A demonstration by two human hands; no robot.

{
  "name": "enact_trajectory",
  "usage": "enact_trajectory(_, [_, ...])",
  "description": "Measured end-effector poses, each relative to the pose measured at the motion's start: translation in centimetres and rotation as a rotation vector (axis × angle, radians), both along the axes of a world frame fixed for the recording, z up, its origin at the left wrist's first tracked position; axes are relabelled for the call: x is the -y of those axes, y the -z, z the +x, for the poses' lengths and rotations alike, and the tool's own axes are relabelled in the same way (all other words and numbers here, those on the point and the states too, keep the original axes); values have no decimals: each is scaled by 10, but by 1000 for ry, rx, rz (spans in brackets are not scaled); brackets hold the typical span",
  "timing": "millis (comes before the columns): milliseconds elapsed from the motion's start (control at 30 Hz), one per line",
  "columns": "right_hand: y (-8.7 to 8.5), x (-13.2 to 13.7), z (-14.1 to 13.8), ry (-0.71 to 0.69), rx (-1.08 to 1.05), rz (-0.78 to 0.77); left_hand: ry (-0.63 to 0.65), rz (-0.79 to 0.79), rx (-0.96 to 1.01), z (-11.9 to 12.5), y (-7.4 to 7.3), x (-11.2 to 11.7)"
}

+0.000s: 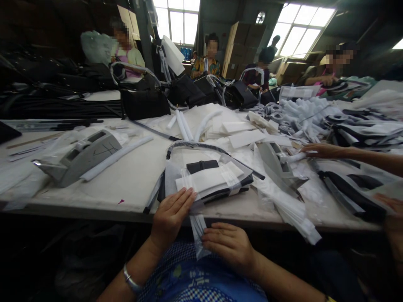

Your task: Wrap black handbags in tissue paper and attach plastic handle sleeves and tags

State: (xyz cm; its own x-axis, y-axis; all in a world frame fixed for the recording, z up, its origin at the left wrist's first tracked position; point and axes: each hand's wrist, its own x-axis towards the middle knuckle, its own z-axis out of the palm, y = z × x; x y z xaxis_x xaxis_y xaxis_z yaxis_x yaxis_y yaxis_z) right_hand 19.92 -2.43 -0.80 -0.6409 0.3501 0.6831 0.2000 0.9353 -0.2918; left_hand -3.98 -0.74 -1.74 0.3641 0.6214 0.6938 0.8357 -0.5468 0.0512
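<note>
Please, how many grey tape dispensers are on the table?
2. One tape dispenser is left of the black-and-white bundle; the other dispenser is right of it. Others may be hidden.

left hand [171, 212] points forward, right hand [231, 247] leftward, both palm-down.

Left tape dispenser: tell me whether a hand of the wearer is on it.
No: the left hand is at the bundle and the right hand at the clear plastic, both apart from the dispenser.
</note>
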Motion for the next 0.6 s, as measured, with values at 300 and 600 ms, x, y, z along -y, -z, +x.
enact_trajectory(300, [-35,-26,-2,8,-43,-88,93,-181,43,-6,-19,3])
enact_trajectory(600, [-12,-7,3,-16,-23,-104,22,-98,211,3,-10,-1])
